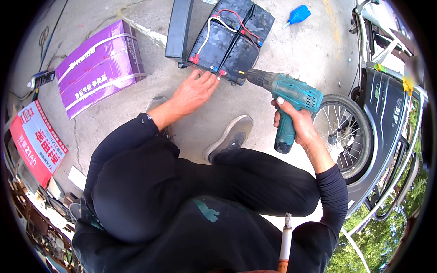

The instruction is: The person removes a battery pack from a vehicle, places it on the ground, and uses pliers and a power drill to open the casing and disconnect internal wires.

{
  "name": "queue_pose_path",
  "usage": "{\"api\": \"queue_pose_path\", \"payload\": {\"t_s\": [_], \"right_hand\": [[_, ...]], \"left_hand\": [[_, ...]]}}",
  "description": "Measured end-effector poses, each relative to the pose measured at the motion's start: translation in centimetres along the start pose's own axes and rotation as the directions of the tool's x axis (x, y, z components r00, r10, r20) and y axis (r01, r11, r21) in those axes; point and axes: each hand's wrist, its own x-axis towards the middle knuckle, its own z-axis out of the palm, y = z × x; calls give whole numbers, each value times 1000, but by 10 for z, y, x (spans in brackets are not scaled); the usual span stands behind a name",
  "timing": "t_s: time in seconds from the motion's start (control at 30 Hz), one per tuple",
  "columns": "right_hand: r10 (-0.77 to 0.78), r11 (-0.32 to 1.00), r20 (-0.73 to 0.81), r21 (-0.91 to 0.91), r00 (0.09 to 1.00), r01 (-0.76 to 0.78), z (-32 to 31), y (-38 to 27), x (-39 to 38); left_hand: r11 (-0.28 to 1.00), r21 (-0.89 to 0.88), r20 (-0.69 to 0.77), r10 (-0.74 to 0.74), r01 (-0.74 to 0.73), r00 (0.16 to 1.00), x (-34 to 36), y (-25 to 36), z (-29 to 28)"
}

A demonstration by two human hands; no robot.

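Observation:
My right hand (297, 119) is wrapped around the grip of a teal and black cordless drill (291, 91). The drill's chuck points left, and the bit in it reaches the near right edge of a dark battery pack (223, 43). Several black batteries stand side by side in the pack, joined by red and white wires (210, 32). At its near edge, the bent fingertips of my left hand (195, 93) are close together beside a red terminal (222, 73). What they pinch is too small to make out. A long black case (179, 29) stands against the pack's left side.
Left on the concrete lie a purple carton (100, 68), a red and white carton (38, 141) and a spray can (41, 80). A blue bottle (298, 15) lies beyond the pack. An electric bike's wheel (342, 136) stands close to my right arm. A lit cigarette (285, 245) shows low in view.

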Motion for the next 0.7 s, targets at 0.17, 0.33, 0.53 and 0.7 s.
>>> {"api": "queue_pose_path", "payload": {"t_s": [0.17,0.33,0.53,0.7], "right_hand": [[-155,987,-114,-70,981,148,1,1,-7],[-253,954,-159,-207,954,218,3,-2,-8],[-149,980,-137,111,979,165,10,0,-12],[-176,961,-153,187,972,204,14,-2,-23]], "left_hand": [[1000,26,-11,16,-16,1000,4,2,2],[1000,30,-36,-6,7,999,3,7,9],[999,-33,11,20,-20,1000,6,6,7],[999,-34,-15,13,-13,1000,1,1,10]]}}
